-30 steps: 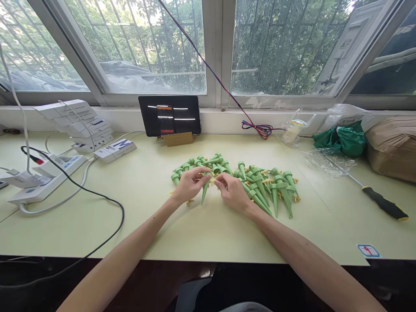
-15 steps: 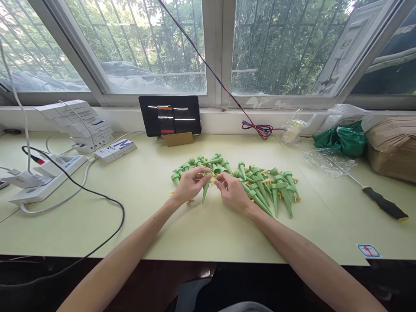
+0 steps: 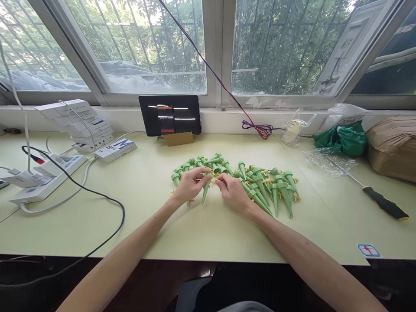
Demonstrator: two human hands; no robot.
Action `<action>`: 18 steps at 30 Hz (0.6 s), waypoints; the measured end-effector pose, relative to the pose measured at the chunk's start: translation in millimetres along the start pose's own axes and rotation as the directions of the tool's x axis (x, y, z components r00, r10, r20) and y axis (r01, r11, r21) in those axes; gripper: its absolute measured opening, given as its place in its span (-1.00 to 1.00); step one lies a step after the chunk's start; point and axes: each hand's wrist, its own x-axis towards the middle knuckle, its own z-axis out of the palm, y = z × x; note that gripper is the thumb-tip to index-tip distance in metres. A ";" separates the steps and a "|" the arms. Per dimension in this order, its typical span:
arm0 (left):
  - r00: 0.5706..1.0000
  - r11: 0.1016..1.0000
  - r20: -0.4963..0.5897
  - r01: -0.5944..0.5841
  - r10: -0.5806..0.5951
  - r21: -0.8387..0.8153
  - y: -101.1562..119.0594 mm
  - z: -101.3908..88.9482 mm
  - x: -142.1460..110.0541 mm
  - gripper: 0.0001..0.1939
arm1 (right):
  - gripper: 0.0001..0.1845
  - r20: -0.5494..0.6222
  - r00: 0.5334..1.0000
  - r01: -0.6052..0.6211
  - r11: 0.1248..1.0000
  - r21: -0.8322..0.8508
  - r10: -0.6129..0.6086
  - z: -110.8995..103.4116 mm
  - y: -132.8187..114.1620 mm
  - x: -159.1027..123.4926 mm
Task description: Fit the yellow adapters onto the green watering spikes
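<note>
A green plant watering spike (image 3: pixel 206 194) is held in my left hand (image 3: pixel 191 185), pinched near its capped end with the tip pointing down. Just to its right, the closed fingertips of my right hand (image 3: pixel 233 190) grip a small yellow plastic valve (image 3: pixel 212 182) close to the spike's cap. Whether the two parts touch is too small to tell. Behind my left hand lies a loose group of green spikes (image 3: pixel 216 159). To the right of my right hand is a heap of spikes with yellow pieces on them (image 3: pixel 260 181), some partly hidden by the hand.
A tablet (image 3: pixel 170 116) leans on a cardboard stand at the back. On the left are white boxes (image 3: pixel 81 123), a power strip (image 3: pixel 48 180) and a black cable (image 3: pixel 107 198). At right lie a screwdriver (image 3: pixel 385 203), a green bag (image 3: pixel 344 139) and a brown package (image 3: pixel 393 147).
</note>
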 end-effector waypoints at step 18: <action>0.994 0.991 -0.027 -0.106 0.109 0.077 -1.4 1.5 -1.0 -0.77 | -0.72 0.004 0.999 -0.032 0.999 0.019 0.031 0.6 1.6 0.3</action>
